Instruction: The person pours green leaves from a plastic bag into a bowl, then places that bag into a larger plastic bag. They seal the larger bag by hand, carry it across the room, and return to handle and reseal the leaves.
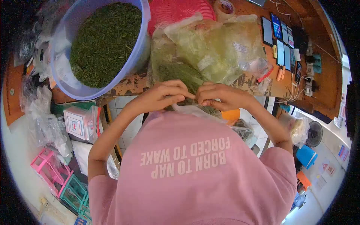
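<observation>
A clear plastic bag with shredded green leaves [179, 72] lies at the table's front edge, against my pink shirt. My left hand [167, 96] has its fingers closed on the bag's near edge. Close beside it, my right hand [222, 96] pinches the same edge, fingers curled in. The fingertips nearly meet, and the hands hide part of the bag's mouth. Behind the bag spreads a large, crumpled clear plastic sheet or bag [213, 47], greenish inside. To the left, a lilac tub [147, 22] holds a deep heap of shredded dark green leaves [107, 45].
A red plastic basket [180, 10] and a tape roll [225, 8] stand at the back. Several phones [280, 48] with charging cables lie at the right. Plastic bags [45, 112] hang at the left, above pink and green racks [52, 168].
</observation>
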{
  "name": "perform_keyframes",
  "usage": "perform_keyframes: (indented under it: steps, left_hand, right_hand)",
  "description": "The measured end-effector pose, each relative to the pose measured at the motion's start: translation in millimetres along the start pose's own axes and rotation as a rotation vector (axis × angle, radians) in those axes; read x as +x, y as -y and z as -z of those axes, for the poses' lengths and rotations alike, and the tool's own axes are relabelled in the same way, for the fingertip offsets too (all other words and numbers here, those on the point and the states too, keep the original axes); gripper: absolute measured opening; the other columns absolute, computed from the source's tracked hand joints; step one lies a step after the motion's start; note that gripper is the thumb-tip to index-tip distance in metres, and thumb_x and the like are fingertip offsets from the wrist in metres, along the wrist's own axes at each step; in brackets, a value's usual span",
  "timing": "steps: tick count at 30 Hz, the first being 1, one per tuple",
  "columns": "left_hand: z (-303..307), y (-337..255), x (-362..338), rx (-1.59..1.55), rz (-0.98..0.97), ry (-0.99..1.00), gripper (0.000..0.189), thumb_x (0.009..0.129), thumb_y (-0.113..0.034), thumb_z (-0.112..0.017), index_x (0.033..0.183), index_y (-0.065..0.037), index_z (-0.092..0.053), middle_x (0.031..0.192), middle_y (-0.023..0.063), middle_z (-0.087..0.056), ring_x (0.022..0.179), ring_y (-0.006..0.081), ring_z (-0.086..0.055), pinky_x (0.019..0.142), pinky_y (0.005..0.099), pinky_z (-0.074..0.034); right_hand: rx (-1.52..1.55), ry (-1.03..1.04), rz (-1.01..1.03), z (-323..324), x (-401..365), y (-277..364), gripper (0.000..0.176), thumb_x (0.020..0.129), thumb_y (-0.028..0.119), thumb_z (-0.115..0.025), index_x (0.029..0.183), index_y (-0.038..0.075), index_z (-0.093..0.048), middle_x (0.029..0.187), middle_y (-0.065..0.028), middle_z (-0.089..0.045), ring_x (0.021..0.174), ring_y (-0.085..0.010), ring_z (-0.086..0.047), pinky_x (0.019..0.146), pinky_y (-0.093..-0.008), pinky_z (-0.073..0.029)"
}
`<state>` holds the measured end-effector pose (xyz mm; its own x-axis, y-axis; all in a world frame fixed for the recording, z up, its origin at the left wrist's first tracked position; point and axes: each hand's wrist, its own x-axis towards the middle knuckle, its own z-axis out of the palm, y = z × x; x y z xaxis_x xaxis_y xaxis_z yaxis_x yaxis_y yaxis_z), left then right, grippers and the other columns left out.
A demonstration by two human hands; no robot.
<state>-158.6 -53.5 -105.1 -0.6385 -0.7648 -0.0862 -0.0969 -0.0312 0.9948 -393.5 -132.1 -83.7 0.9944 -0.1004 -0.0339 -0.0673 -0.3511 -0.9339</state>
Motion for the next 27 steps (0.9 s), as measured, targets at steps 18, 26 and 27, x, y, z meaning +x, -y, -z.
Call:
perform_keyframes:
  steps: [18, 26, 27]
  left_hand:
    - [-18.4, -9.0, 6.4, 0.798, -0.16, 0.055, 0.01, 0.072, -0.012, -0.055, 0.078, -0.008, -0.048, 0.08, 0.0058, -0.044, 0.08, 0.0213, -0.047, 0.072, 0.0323, -0.038]
    - [-28.3, 10.4, -22.1, 0.813, -0.139, -0.1, 0.016, 0.068, -0.009, -0.058, 0.082, -0.008, -0.051, 0.078, 0.0052, -0.048, 0.078, 0.0236, -0.049, 0.07, 0.0329, -0.039]
    - [-30.4, 11.2, -24.1, 0.795, -0.138, -0.132, 0.014, 0.071, -0.008, -0.057, 0.084, -0.008, -0.052, 0.077, 0.0054, -0.049, 0.076, 0.0245, -0.05, 0.069, 0.0336, -0.04]
  right_hand:
    - [-0.309, -0.244, -0.139, -33.6, -10.7, 19.0, 0.021, 0.064, -0.005, -0.056, 0.082, 0.003, -0.048, 0.08, -0.0067, -0.05, 0.077, -0.0257, -0.048, 0.066, -0.0351, -0.041]
    - [-0.244, -0.415, -0.324, -63.4, -29.7, 14.6, 0.013, 0.077, 0.005, -0.058, 0.089, 0.002, -0.053, 0.082, -0.0092, -0.054, 0.079, -0.0255, -0.052, 0.066, -0.0326, -0.043]
    - [-0.187, -0.444, -0.363, -61.3, -28.1, 16.3, 0.015, 0.078, 0.007, -0.059, 0.09, 0.002, -0.053, 0.083, -0.0098, -0.055, 0.078, -0.0253, -0.053, 0.067, -0.0326, -0.044]
